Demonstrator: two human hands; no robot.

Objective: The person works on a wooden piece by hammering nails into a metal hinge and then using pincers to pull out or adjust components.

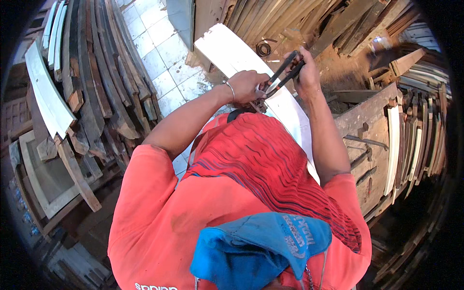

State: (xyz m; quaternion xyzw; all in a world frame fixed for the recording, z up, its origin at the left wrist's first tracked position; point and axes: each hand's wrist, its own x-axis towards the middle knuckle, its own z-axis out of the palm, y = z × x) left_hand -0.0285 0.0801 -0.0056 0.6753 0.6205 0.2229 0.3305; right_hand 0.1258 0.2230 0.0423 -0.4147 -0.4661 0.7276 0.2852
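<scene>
Right grip (308, 77) around pincers (289, 76), left grip (247, 86) unclear; white board (232, 50) beneath, timber stacks (96, 63) alongside.

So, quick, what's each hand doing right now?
Left hand: fingers curled near the tip of the pliers; can't tell if it's holding anything.
Right hand: closed, holding the pliers.
</scene>
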